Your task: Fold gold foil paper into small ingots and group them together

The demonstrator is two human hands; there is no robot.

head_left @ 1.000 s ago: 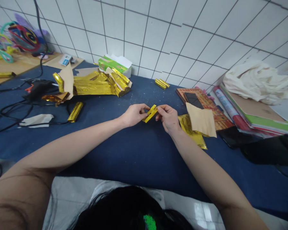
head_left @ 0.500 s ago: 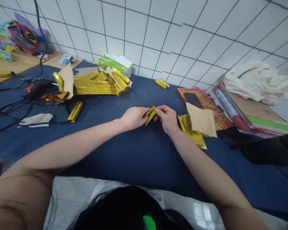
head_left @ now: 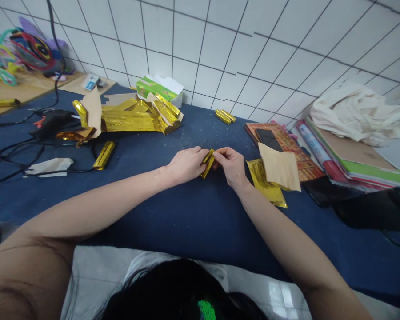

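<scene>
In the head view, the left hand (head_left: 188, 165) is gripping a narrow gold piece (head_left: 207, 167) at its fingertips, and the right hand (head_left: 232, 166) is pinching the piece's opposite edge, leaving it sitting between the 2 hands. 2 gold rolls (head_left: 223, 117) are lying beyond, near the tiled wall (head_left: 216, 49).

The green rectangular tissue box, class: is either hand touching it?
No: the left hand and right hand hold the shiny gold foil piece, away from the box.
</scene>
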